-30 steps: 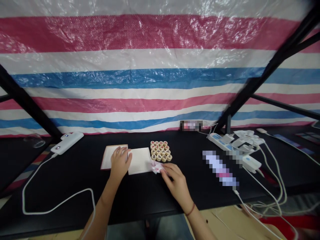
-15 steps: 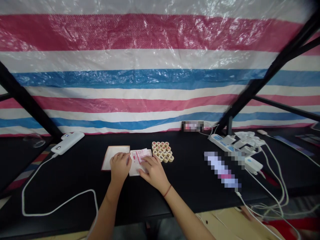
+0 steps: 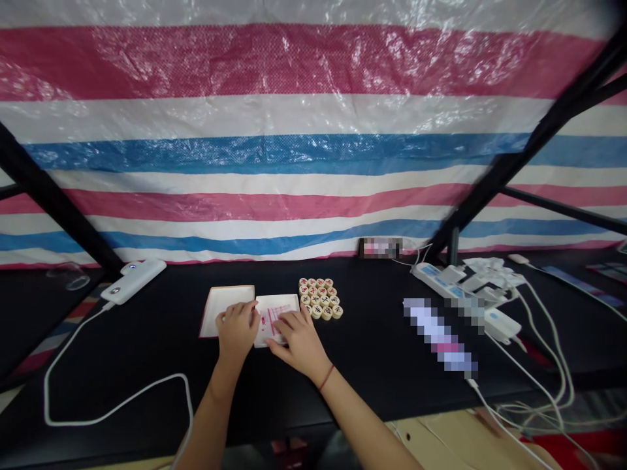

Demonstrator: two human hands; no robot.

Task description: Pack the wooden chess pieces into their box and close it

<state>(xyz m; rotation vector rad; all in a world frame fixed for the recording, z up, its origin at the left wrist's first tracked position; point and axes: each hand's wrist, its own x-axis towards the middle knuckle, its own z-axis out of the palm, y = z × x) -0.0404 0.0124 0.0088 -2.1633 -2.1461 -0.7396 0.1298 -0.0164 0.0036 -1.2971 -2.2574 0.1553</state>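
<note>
My left hand lies with fingers curled on the seam between an open white box half with a red rim and a second white box half. My right hand rests flat, fingers spread, on a folded white sheet with red print that lies in that second half. A block of round wooden Chinese chess pieces sits just to the right of the box, a little beyond my right fingertips.
A black table stands before a striped tarp. A white power bank with a looping cable lies at the left. Power strips and white cables crowd the right. Black frame bars cross both sides.
My right hand moved left from the table beside the chess pieces onto the box half, carrying the folded printed sheet and laying it there. My left hand stayed by the box.
</note>
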